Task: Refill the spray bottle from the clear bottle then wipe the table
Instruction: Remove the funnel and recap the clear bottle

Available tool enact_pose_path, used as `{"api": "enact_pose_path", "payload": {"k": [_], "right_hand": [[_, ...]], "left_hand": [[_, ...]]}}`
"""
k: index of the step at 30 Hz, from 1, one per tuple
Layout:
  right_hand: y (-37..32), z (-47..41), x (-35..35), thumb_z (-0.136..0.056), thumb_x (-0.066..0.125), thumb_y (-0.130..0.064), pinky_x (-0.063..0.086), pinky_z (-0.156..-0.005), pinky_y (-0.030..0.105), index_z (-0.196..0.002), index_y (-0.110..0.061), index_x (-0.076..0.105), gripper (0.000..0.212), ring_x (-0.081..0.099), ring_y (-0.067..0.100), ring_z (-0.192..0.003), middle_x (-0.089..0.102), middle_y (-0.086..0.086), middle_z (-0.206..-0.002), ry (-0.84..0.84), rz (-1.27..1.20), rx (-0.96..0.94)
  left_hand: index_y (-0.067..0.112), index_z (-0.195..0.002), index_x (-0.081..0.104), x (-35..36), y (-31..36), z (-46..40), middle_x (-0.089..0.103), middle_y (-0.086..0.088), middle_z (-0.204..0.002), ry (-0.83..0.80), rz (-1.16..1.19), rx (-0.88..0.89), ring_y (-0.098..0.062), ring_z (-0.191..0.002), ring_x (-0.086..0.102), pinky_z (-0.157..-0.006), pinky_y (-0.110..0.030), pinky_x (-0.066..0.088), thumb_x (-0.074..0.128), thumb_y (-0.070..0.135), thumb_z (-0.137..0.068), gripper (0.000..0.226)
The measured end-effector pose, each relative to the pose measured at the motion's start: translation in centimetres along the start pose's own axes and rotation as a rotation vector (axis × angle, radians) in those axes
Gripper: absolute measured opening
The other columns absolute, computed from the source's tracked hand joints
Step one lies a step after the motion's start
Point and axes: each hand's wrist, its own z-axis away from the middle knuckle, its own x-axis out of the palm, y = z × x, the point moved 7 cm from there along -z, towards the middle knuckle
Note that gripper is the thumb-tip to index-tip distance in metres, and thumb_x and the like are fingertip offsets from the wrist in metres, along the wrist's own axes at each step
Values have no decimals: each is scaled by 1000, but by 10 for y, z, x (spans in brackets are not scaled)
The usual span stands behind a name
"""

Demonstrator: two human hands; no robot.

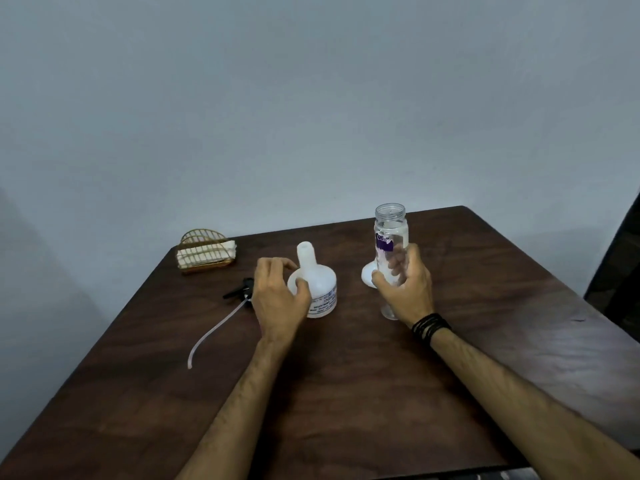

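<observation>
The white spray bottle (317, 282) stands upright mid-table, its neck open and its head removed. My left hand (278, 297) wraps the bottle's left side. The black spray head with its long dip tube (221, 318) lies on the table to the left. My right hand (407, 287) grips the clear bottle (390, 233), which is upright, uncapped, and carries a purple label. A white cap (367, 276) rests on the table just behind that hand.
A wire napkin holder with white napkins (206, 252) stands at the far left corner of the dark wooden table (346, 393). A dark chair (620, 271) is at the right edge. The wall is close behind.
</observation>
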Motion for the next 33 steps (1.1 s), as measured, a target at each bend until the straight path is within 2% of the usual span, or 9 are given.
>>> {"api": "enact_pose_path", "payload": {"k": [4,9,14,18,22,24,26,28,33], "right_hand": [[-13,6,19,-73,77,-28,48,-58,25,-94,-23,44,40,57,6,-70,58,-4,-82,-26,-4,-32],[-21,10,30,-73,77,-26,49,-59,28,-94,-29,44,39,56,6,-69,57,-12,-80,-29,-28,-29],[-21,12,31,-74,75,-30,51,-59,31,-95,-28,44,37,59,11,-69,58,-11,-79,-30,-44,-28],[-18,14,29,-74,74,-33,56,-59,37,-95,-27,44,36,61,13,-68,59,-6,-79,-35,-60,-22],[-19,15,30,-73,69,-42,57,-62,41,-95,-33,43,35,63,19,-74,60,-5,-81,-50,-66,-29],[-20,14,29,-73,70,-43,56,-61,38,-95,-30,43,36,63,17,-73,59,-7,-80,-47,-64,-36],[-21,14,29,-73,70,-45,55,-62,35,-96,-28,43,39,62,15,-74,58,-8,-81,-52,-45,-54],[-21,15,28,-74,69,-47,54,-63,34,-98,-27,42,41,61,16,-75,57,-9,-81,-57,-22,-70],[-21,15,25,-76,68,-46,52,-63,29,-98,-29,42,38,58,8,-75,54,-11,-82,-65,-5,-76]], "left_hand": [[16,-111,61,-5,-44,10,59,-5,-110,-140,-260,-273,-25,-105,54,-89,-41,43,65,40,-82,37],[14,-127,59,3,-70,26,57,-11,-128,-382,-359,-374,-30,-120,50,-100,-43,42,57,38,-85,48],[14,-134,54,5,-71,23,54,-8,-132,-490,-345,-282,-26,-122,48,-96,-39,46,62,35,-90,50],[16,-133,56,-21,-48,-4,57,-6,-123,-220,-78,-251,-23,-114,53,-95,-41,50,59,40,-95,45],[17,-128,61,-39,6,-41,61,0,-117,-48,253,-116,-13,-104,58,-87,-28,49,55,50,-94,47],[19,-125,63,-38,43,-55,63,4,-115,-93,359,-19,-7,-102,59,-85,-21,48,55,53,-92,48],[20,-126,64,-30,79,-63,63,6,-114,-222,421,72,1,-99,59,-77,-10,44,59,49,-93,44],[19,-128,64,-18,111,-65,63,5,-111,-372,419,180,1,-96,58,-72,-8,43,61,46,-94,43],[25,-130,62,0,146,-69,59,4,-106,-499,93,396,-12,-102,55,-83,-32,52,58,59,-90,53]]}}
